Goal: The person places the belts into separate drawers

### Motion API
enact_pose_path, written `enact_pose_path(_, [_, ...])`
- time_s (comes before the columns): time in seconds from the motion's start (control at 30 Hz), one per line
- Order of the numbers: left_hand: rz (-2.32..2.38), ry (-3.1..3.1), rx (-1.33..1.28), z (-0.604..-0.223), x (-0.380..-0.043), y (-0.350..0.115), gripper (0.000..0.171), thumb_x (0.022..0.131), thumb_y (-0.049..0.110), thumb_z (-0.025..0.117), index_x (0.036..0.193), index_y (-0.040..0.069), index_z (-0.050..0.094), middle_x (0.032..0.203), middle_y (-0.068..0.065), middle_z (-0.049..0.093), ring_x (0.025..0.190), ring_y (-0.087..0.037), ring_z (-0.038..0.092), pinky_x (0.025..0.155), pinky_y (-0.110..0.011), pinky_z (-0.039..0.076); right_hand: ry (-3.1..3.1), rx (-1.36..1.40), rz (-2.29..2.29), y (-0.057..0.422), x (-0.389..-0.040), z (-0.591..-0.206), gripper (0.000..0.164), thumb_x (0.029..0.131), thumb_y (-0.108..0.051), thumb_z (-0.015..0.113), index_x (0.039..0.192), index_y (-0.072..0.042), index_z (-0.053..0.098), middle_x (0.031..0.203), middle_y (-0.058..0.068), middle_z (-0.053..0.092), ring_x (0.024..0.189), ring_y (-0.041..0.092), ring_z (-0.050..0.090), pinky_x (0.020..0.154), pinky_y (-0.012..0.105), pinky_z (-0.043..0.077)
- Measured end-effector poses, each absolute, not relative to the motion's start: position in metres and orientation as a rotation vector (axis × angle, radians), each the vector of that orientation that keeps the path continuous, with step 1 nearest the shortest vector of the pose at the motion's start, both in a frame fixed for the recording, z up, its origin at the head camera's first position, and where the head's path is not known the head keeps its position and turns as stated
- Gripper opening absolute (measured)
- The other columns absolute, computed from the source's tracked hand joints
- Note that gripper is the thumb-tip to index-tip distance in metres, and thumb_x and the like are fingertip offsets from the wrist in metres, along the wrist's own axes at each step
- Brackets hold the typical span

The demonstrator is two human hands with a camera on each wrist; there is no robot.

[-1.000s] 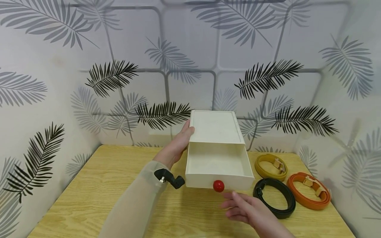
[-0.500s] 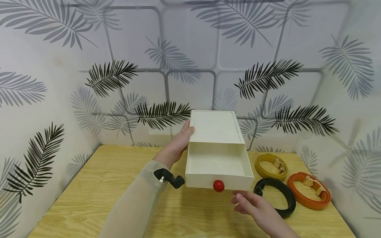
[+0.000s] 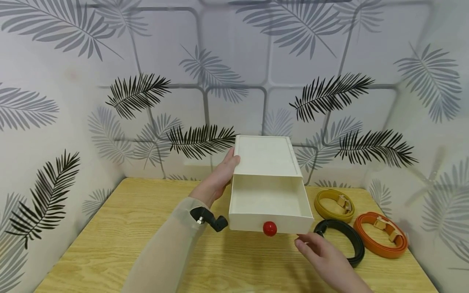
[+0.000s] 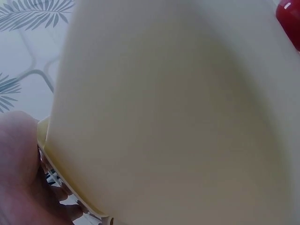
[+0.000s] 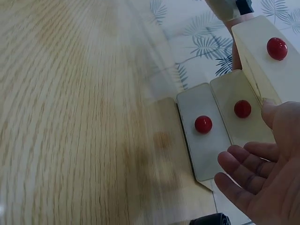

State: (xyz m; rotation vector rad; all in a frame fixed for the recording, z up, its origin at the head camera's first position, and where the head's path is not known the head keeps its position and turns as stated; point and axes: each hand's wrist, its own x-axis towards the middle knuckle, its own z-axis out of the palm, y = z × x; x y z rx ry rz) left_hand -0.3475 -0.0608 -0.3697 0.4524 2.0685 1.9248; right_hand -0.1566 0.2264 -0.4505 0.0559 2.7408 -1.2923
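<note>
My left hand [image 3: 219,177] grips the left side of a white drawer cabinet [image 3: 266,154], thumb at its top edge. Its uppermost drawer [image 3: 249,223] is pulled far out, with bare inside and a red ball knob [image 3: 270,228]. In the left wrist view, that pale drawer [image 4: 164,117] fills most of the picture beside the hand [image 4: 16,168]. Just below the drawer's right front corner is my right hand [image 3: 327,256], holding nothing, fingers loosely bent. From the right wrist, two closed drawer fronts with red knobs [image 5: 242,108] show under the extended drawer [image 5: 255,40].
On the wooden table [image 3: 146,211], three rolled belts lie to the right: a yellow one [image 3: 331,214], a black one [image 3: 358,244] and an orange one [image 3: 384,251]. The black belt is partly behind my right hand. A leaf-patterned wall [image 3: 234,61] rises behind the table.
My right hand has moved right, away from the red knob toward the drawer's right corner and the black belt. The left hand, cabinet and extended drawer have stayed in place.
</note>
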Motion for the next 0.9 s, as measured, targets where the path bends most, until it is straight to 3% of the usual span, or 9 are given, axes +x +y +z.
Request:
enact_pose_path(0.17, [1.920,2.080,0.450,-0.369,-0.347,-0.061,0.068,0.119,0.042,0.034,0.178,0.039,0.002,0.185,0.005,0.003,0.166,-0.026,0.008,0.131,-0.063,0.015,2.850,0.021,-1.152,0.232,-0.158,-0.453,0.042,0.110,-0.047,0.068,0.132,-0.011,0.075,0.119,-0.001,0.075,0.106,0.019,0.071,0.092,0.050,0.061])
enact_pose_path(0.33, [1.921,2.083,0.454,-0.369,-0.346,-0.061,0.068,0.119,0.042,0.034,0.179,0.039,0.001,0.185,0.005,0.003,0.166,-0.025,0.007,0.131,-0.063,0.015,3.013,-0.078,-0.942,0.238,-0.157,-0.456,0.046,0.109,-0.054,0.068,0.129,-0.013,0.075,0.116,-0.001,0.074,0.102,0.017,0.070,0.089,0.050,0.060])
enact_pose_path(0.67, [1.918,2.070,0.454,-0.369,-0.347,-0.062,0.068,0.119,0.043,0.033,0.179,0.039,0.000,0.185,0.006,0.001,0.167,-0.026,0.004,0.131,-0.062,0.013,3.271,-0.276,-0.606,0.246,-0.152,-0.464,0.055,0.106,-0.048,0.075,0.139,-0.005,0.072,0.134,0.015,0.072,0.119,0.039,0.070,0.092,0.064,0.058])
enact_pose_path(0.9, [1.925,2.071,0.454,-0.370,-0.346,-0.062,0.069,0.119,0.043,0.034,0.179,0.038,0.000,0.185,0.004,0.001,0.167,-0.028,0.005,0.131,-0.062,0.014,3.413,-0.408,-0.442,0.259,-0.153,-0.472,0.057,0.100,-0.046,0.082,0.139,-0.006,0.074,0.133,0.013,0.073,0.119,0.038,0.070,0.093,0.063,0.058])
